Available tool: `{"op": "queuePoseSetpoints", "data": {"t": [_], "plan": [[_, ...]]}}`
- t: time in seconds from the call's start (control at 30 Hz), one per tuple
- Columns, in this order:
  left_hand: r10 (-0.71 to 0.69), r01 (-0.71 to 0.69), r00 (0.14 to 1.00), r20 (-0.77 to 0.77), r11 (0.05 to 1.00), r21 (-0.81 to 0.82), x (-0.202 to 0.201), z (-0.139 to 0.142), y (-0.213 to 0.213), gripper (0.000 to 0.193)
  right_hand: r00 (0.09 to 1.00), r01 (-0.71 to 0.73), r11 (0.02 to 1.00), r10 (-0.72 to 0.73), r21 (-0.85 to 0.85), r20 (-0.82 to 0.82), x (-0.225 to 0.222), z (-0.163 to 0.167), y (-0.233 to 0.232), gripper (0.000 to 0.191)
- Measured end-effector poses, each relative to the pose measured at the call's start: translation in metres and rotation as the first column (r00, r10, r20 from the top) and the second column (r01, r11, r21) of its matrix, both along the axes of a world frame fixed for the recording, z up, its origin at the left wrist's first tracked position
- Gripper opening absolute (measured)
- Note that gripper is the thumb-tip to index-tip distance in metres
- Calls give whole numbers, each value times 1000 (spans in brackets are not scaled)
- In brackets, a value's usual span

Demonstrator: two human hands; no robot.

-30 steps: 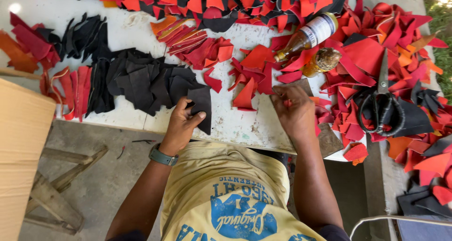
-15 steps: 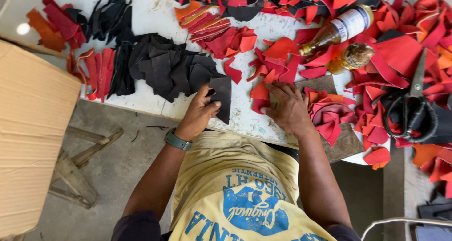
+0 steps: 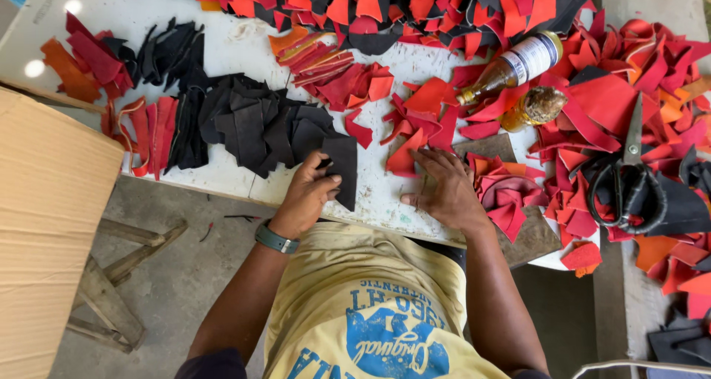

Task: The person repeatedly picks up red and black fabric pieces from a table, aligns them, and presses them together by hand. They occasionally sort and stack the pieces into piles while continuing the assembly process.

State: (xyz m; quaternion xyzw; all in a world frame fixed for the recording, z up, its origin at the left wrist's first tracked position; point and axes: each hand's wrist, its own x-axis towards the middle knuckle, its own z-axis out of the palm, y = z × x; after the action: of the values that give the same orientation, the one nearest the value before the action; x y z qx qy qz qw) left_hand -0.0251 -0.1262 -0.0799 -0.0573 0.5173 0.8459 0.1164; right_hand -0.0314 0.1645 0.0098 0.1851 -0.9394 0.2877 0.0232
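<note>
Left hand [image 3: 307,195] pinches a black leather piece [image 3: 344,170] at the white table's [image 3: 222,175] near edge | right hand [image 3: 444,190] lies flat, fingers spread, beside red scraps [image 3: 511,194] | advice: keep the piece flat, grip firm | scissors [image 3: 629,179] idle at right

Up beyond the right hand [image 3: 448,194] lies a glass bottle [image 3: 511,68] on its side among red scraps, amber liquid inside, wrapped in a white label [image 3: 535,54] with a darker band. Far out past the left hand [image 3: 307,197], a big plain brown cardboard box [image 3: 48,223] fills the edge of view, beside the tabletop [image 3: 222,173].
</note>
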Motion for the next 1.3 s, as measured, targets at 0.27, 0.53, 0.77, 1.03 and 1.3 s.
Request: {"op": "queuePoseSetpoints", "data": {"t": [0.27, 0.53, 0.77, 1.03, 1.3], "plan": [[-454, 115, 742, -493, 811, -574, -4, 33, 72, 35, 995, 43, 994, -33, 102, -93, -16, 0, -11, 53], [-629, -29, 622, -467, 577, -816, 8, 63, 76, 24, 998, 46, 987, -51, -152, -26, -39, -15, 2, 29], [-107, -250, 883, -457, 717, -651, 30, 66, 40, 72, 944, -258, 963, 235, -76, -232, 0, 6, 3, 24], [-74, -511, 782, -619, 491, -705, 14, 71, 55, 20, 982, -66, 991, 85, 115, -168, 11, 24, -27, 21], [-39, -480, 792, -609, 576, -662, -29, 49, 79, 49, 979, 33, 999, -25, 33, -204, -10, 9, -47, 37]]}}
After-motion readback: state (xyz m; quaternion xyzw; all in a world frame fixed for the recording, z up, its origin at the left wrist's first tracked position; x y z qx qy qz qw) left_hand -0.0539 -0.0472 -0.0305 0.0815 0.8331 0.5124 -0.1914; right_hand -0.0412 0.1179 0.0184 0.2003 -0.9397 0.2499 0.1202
